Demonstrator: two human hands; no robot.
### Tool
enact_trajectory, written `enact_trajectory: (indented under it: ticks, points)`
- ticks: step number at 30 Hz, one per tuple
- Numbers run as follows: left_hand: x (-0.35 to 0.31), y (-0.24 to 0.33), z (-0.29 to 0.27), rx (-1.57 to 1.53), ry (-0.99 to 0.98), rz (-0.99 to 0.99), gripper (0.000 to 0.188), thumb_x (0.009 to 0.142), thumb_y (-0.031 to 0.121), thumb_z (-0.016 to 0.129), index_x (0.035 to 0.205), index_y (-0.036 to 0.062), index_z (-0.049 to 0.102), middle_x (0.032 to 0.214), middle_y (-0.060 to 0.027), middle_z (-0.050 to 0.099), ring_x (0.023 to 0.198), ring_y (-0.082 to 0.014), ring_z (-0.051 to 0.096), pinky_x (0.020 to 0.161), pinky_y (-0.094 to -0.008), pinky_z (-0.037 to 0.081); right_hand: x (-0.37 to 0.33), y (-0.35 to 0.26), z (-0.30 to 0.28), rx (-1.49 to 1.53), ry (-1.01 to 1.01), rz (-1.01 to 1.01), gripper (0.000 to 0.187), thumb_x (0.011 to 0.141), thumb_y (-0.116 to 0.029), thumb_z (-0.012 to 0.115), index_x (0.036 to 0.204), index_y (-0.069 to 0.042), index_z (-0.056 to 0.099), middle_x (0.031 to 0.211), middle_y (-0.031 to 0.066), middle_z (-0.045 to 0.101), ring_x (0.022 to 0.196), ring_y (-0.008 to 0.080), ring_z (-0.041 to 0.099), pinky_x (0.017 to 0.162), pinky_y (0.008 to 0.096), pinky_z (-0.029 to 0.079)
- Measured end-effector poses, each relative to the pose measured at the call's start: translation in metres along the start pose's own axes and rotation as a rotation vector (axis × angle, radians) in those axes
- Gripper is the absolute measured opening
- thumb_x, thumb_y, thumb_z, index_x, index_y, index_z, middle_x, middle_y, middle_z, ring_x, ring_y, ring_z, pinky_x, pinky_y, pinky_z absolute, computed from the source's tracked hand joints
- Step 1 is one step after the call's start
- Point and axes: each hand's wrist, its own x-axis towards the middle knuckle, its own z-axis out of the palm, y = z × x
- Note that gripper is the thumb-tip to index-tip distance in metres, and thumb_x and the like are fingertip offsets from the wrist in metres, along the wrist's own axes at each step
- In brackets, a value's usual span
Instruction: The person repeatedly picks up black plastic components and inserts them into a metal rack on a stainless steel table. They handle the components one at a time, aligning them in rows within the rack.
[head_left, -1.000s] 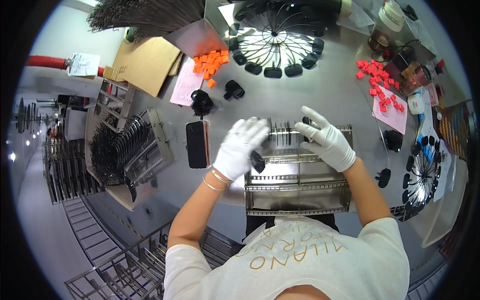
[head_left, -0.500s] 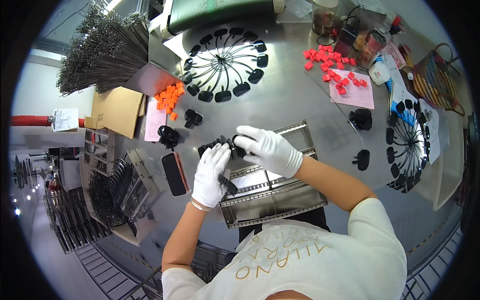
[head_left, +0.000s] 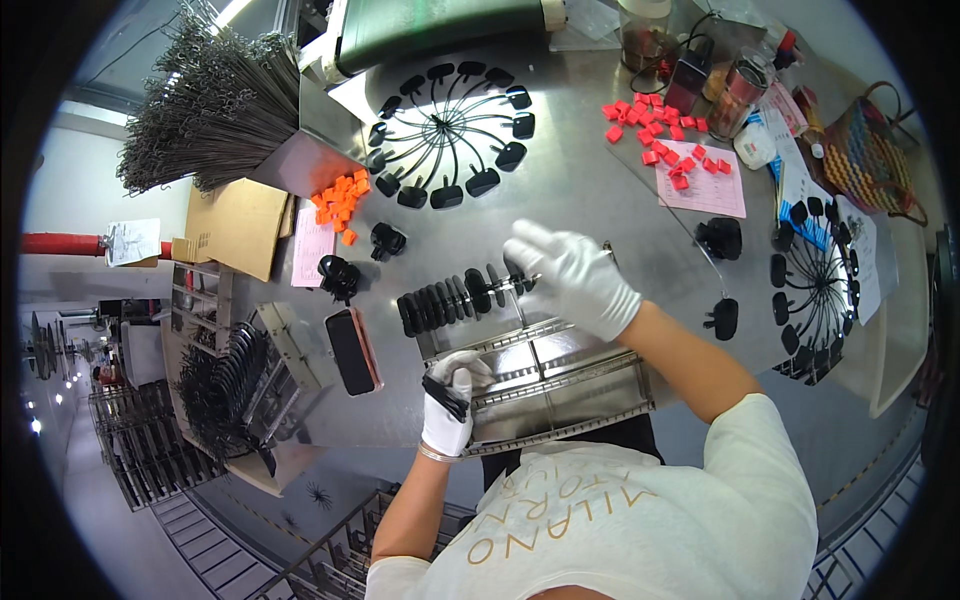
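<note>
A slotted metal rack (head_left: 560,405) lies in front of me. A row of flat black oval parts (head_left: 440,304) stands on edge along its far rail. My right hand (head_left: 580,280), white-gloved, is at the right end of this row. Its fingers close around a black part (head_left: 514,272) on the rail, and the thumb side is partly hidden. My left hand (head_left: 452,398), also gloved, is curled by the rack's near left corner. A few black pieces (head_left: 447,398) are gripped in it, stacked together.
Left of the rack lie a phone (head_left: 350,350) and black part clusters (head_left: 340,277). Orange clips (head_left: 342,200) and red clips (head_left: 655,120) sit farther back. Rings of black wired parts (head_left: 445,197) lie at the back and right. Bundled wire hooks (head_left: 215,110) stand at the far left.
My left hand has drawn back toward me and slightly right, uncovering the row of black parts. My right hand has shifted right and a little away, along the rail.
</note>
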Motion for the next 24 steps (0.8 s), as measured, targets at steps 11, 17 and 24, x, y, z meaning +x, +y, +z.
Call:
enact_trajectory:
  ticks: [11, 17, 24]
  points:
    - [0.015, -0.003, 0.01, -0.12, -0.084, -0.191, 0.037, 0.112, 0.034, 0.055, 0.122, -0.0002, 0.062, 0.095, -0.0068, 0.071, 0.084, -0.0129, 0.069, 0.078, -0.0277, 0.057, 0.001, -0.002, -0.004, 0.115, -0.072, -0.031, 0.05, 0.08, -0.015, 0.082, 0.127, -0.016, 0.067, 0.131, 0.014, 0.06, 0.096, 0.0324, 0.069, 0.081, 0.0413, 0.06]
    - [0.02, -0.004, 0.008, -0.155, -0.111, -0.205, 0.039, 0.112, 0.035, 0.055, 0.123, -0.0015, 0.061, 0.096, -0.0095, 0.072, 0.084, -0.0164, 0.071, 0.079, -0.0298, 0.058, 0.002, 0.014, 0.01, 0.222, -0.03, -0.066, 0.056, 0.082, -0.022, 0.084, 0.132, -0.013, 0.061, 0.128, 0.0139, 0.057, 0.099, 0.0315, 0.068, 0.087, 0.0432, 0.059]
    - [0.022, -0.015, 0.008, -0.202, -0.033, -0.179, 0.04, 0.11, 0.035, 0.059, 0.122, -0.0028, 0.06, 0.1, -0.013, 0.074, 0.091, -0.0213, 0.075, 0.086, -0.0345, 0.061, 0.002, 0.002, 0.004, 0.353, 0.03, -0.018, 0.059, 0.08, -0.015, 0.086, 0.132, -0.01, 0.06, 0.125, 0.0169, 0.055, 0.1, 0.0357, 0.068, 0.087, 0.0435, 0.059]
